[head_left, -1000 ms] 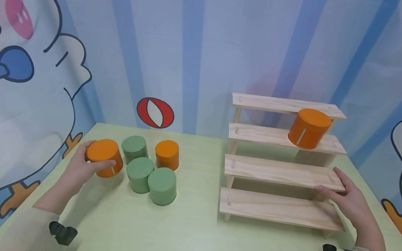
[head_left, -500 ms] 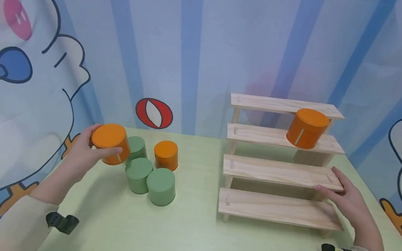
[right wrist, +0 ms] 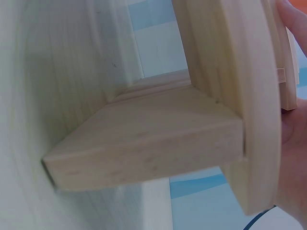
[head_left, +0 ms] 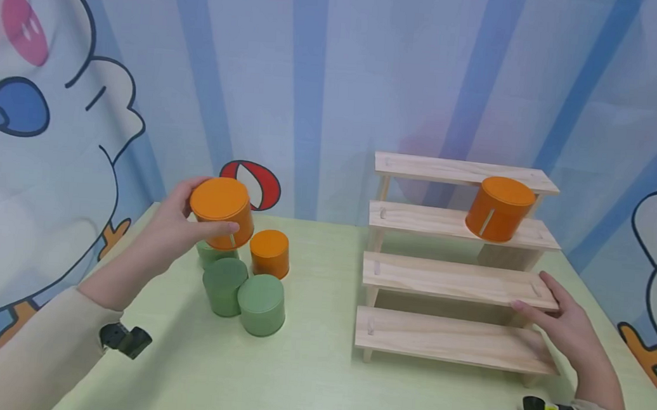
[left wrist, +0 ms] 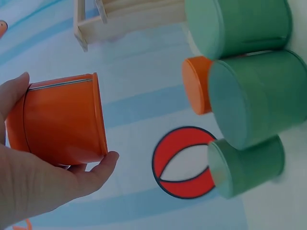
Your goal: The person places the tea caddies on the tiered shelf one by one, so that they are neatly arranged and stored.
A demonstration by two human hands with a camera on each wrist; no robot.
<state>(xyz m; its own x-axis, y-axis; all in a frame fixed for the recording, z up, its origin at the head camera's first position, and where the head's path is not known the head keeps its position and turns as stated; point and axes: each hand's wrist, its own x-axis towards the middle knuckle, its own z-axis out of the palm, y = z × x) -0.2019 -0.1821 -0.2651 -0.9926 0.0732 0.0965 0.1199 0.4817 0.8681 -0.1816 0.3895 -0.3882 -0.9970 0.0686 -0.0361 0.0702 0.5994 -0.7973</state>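
My left hand (head_left: pixel 169 235) holds an orange round tin (head_left: pixel 221 201) up in the air, thumb on its near side and fingers behind. In the left wrist view the same tin shows a pale seam along its wall. Below it on the table stand green round tins (head_left: pixel 262 305), the rearmost partly hidden, and a smaller orange tin (head_left: pixel 270 253). My right hand (head_left: pixel 571 336) grips the right end of the second step from the bottom of a wooden stepped rack (head_left: pixel 449 278). Another orange tin (head_left: pixel 500 210) sits on the rack's third step, toward the right.
The rack stands on the right of a pale green table (head_left: pixel 316 382). Behind the table hangs a blue striped backdrop (head_left: pixel 348 92) with cartoon figures. Under the steps, a wooden support (right wrist: pixel 144 139) fills part of the right wrist view.
My left hand has raised the orange tin and carried it right, over the rear green tin. The right hand stays in place on the rack.
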